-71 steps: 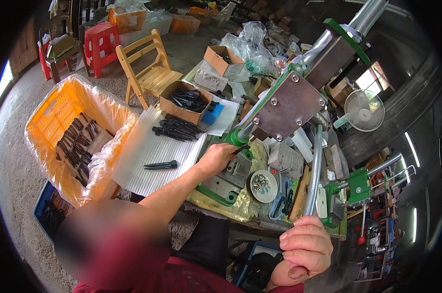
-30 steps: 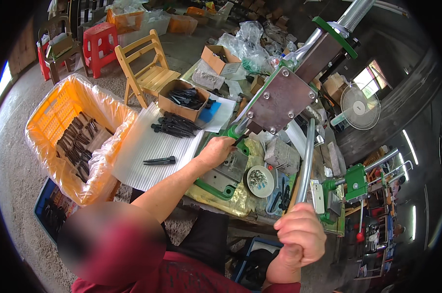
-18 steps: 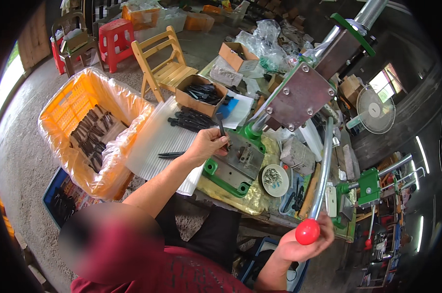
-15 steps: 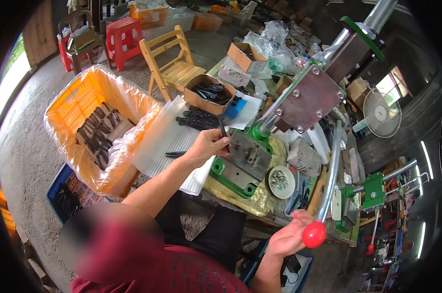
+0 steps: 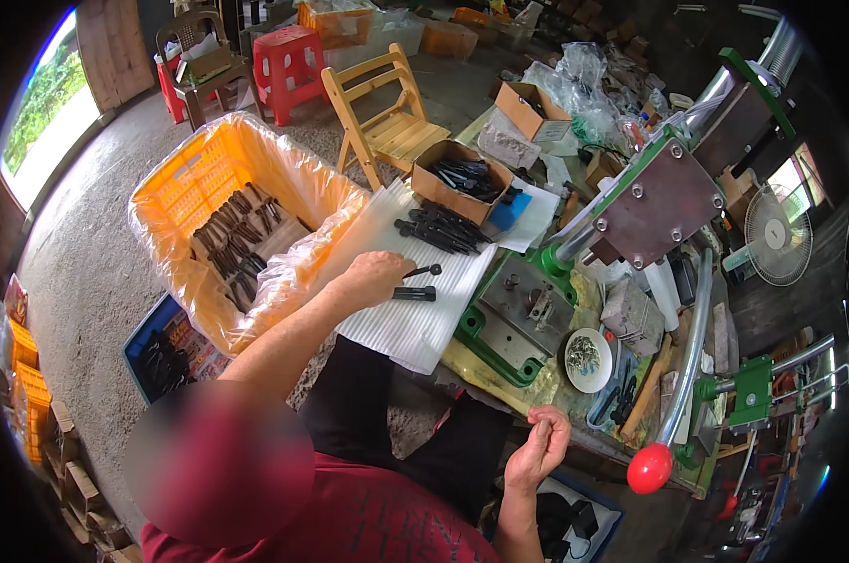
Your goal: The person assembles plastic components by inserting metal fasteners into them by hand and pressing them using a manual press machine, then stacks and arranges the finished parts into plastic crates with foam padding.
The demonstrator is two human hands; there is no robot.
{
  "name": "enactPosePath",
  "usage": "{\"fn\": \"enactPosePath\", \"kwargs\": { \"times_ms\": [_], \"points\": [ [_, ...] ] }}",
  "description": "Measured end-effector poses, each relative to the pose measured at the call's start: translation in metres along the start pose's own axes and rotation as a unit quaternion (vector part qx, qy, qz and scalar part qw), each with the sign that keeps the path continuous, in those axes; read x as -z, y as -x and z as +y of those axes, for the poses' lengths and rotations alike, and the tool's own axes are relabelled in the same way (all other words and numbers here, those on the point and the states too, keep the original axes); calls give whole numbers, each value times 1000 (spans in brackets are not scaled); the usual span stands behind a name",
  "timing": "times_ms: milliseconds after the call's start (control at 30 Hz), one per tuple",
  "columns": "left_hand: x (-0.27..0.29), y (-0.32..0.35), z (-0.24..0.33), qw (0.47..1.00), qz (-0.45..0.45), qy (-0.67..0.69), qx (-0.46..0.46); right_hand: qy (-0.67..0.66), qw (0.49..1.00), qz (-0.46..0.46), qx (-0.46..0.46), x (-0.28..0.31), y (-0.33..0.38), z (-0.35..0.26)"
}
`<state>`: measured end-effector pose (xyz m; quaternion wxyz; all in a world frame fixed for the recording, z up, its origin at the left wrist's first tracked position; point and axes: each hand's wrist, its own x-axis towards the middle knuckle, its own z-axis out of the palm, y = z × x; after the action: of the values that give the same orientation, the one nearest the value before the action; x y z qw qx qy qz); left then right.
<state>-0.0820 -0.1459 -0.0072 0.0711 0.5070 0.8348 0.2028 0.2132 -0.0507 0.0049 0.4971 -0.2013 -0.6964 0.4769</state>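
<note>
My left hand (image 5: 378,278) is closed around a slim black handle-like part (image 5: 424,270) with a rounded end. It is low over a white ribbed foam sheet (image 5: 379,330). Close beside it on the sheet lies another black part (image 5: 414,294), and a pile of similar black parts (image 5: 443,228) sits farther up. My right hand (image 5: 540,450) hovers in front of the bench with its fingers curled together; anything in them is too small to make out. The red ball knob (image 5: 650,468) of the press lever (image 5: 690,357) is to its right, apart from it.
A green-framed press base (image 5: 499,350) stands right of the foam. Beside it is a white bowl (image 5: 604,377) of small metal pins. An orange crate (image 5: 175,183) lined with plastic holds black parts at left. A cardboard box (image 5: 435,152), wooden chair (image 5: 407,141) and fan (image 5: 778,235) stand farther back.
My left hand has moved left from the press base to the foam sheet, carrying a black part. My right hand has come away from the red knob, its fingers curling in. The view has shifted.
</note>
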Motion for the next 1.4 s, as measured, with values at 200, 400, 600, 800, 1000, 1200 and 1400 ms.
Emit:
{"fn": "enactPosePath", "kwargs": {
  "times_ms": [200,400,600,800,1000,1200,1400],
  "points": [
    [-1,4,-3,995,-80,-40,34,2,1000,-8,-3,-4,1,0],
    [-6,-3,-11,993,-80,-84,-11,10,1000,-15,-12,-4,3,5],
    [-4,-36,-9,998,52,-8,15,-6,999,-33,-26,-1,5,13],
    [-24,-74,-9,990,113,-76,-18,0,997,-44,-63,-7,7,11],
    [-33,-82,-6,989,123,-87,-5,1,996,-46,-73,-4,9,15],
    [-25,-71,-3,985,156,-68,-39,-13,995,-54,-82,-5,11,18],
    [-5,-34,34,983,111,116,-86,39,992,-98,-70,-1,4,25]
  ]
}}
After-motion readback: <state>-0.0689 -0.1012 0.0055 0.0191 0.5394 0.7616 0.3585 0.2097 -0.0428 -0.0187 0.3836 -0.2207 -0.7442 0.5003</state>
